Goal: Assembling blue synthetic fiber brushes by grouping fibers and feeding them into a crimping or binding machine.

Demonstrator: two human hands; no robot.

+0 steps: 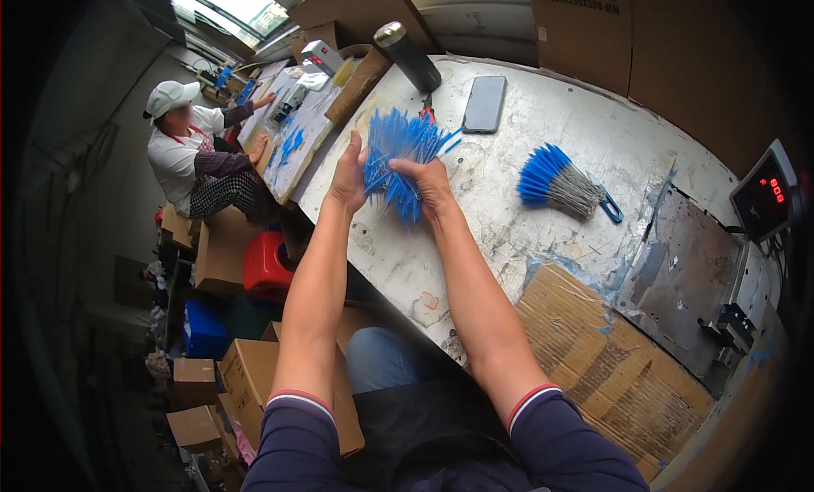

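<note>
Both hands are gripping a loose bundle of blue bristle-tipped wires (397, 157) above the worktop (526, 127), close to its left edge. The left hand (349, 177) is pressing against the bundle's left side with the fingers stretched upward along it, while the right hand (431, 187) is closing around the lower right part, its fingers curling into the blue strands. The bundle is fanning out toward the top, and it is probably lifted slightly off the surface, though the view is not making that certain.

Further right on the worktop, a finished brush (560, 183) with a blue head, grey twisted wires and a blue loop handle is lying well apart from the hands. A dark phone (485, 103) is resting flat near the far edge, just beside a dark cylindrical flask (409, 55) that is standing at the far left corner. Flattened cardboard (610, 365) is covering the near right corner, beside a grey metal plate (682, 276). A scale display (763, 200) with red digits is glowing at the right edge.

At a neighbouring bench to the left, another person (191, 157) in a white cap is sitting.
</note>
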